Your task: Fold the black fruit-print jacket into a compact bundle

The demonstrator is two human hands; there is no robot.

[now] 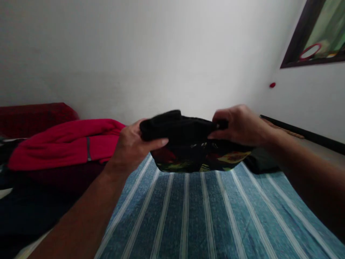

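Where stripes run, red garment (67, 144) leftward.

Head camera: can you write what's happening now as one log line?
left hand: grips black cloth | right hand: grips same cloth | under it: patterned fabric | below: striped blue sheet

The room is dim and evenly lit, with the white wall (151, 54) brightest at upper centre and fading to grey toward the left. The black garment (178, 131) and the left foreground sink into near-featureless shadow. Wide-angle distortion bends the striped bedspread (202, 216) and tilts the picture frame (315, 36); everything looks slightly soft.
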